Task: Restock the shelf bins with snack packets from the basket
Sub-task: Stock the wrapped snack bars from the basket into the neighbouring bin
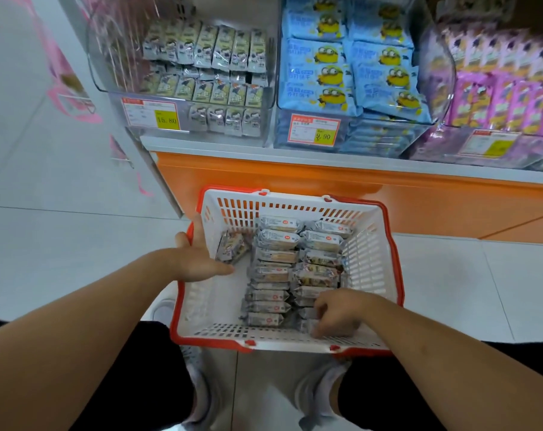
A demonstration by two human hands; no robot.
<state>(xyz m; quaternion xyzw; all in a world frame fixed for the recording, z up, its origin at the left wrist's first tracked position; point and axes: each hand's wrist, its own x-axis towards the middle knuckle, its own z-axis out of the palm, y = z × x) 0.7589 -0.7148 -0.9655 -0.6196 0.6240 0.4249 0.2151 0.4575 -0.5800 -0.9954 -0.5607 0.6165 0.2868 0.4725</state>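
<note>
- The floor is pale, glossy tile; an orange-fronted shelf with a white top runs across the far side.
- Three clear bins stand along the shelf: the left bin holds grey-and-cream snack packets, the middle bin blue cartoon packs, the right bin purple packs. Each front carries a price label.
- One white basket with a red rim sits on the floor by the shelf's front edge.
- Grey snack packets lie in two rows toward the basket's right side; the count is unclear.
- The left hand rests at the basket's left rim, fingers straight, beside one loose packet.
- The right hand, fingers curled, grips packets at the near right corner.
</note>
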